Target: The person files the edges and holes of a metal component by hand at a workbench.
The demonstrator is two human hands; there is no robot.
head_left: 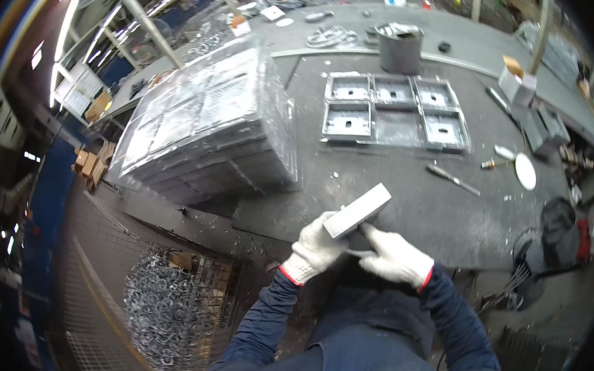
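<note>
My left hand (315, 247), in a white knitted glove with a red cuff, is closed on a pale grey rectangular metal housing (358, 211). The housing is tilted up over the near edge of the bench. My right hand (398, 257), gloved the same way, is closed just right of the housing's lower end. A thin, tool-like piece shows at its fingers, but its kind is unclear. Farther off lies a tray (395, 128) with several square metal housings (347, 119) in its compartments; the near middle compartment holds none.
A large stack wrapped in clear plastic (212, 121) stands on the left. Behind the tray is a grey bucket (399, 49). A slim hand tool (453, 179) and a white oval disc (526, 172) lie to the right. Below left, a wire bin holds many small metal parts (164, 307).
</note>
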